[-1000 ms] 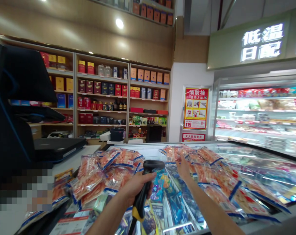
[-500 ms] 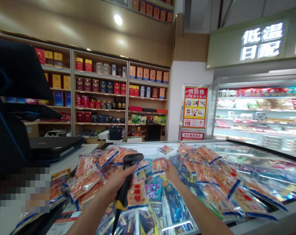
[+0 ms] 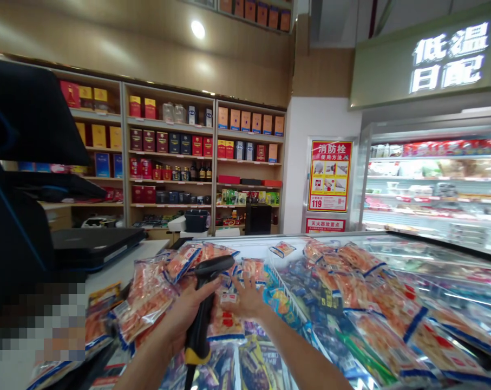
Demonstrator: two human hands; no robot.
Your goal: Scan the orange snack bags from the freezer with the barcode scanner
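My left hand (image 3: 188, 306) is wrapped round the black and yellow handle of a barcode scanner (image 3: 202, 319), its head tilted up and to the right and its cord hanging down. Beside it my right hand (image 3: 247, 298) has its fingers spread, reaching over a clear food packet (image 3: 228, 326) with red print and a blue edge; I cannot tell whether it touches the packet. Just beyond the fingertips lies another orange-pink packet (image 3: 253, 266). Both hands are above a glass-topped freezer (image 3: 298, 254) full of colourful bagged goods.
A heap of similar packets (image 3: 150, 295) lies to the left, and another pile (image 3: 375, 303) covers the glass on the right. A dark monitor (image 3: 30, 114) and a black flat device (image 3: 95, 244) stand on the left counter. Stocked shelves (image 3: 170, 151) line the back wall.
My right hand has moved left from the far packet, towards the scanner and the red-printed packet, and its fingers have spread. The scanner stays in my left hand. The view has turned slightly left.
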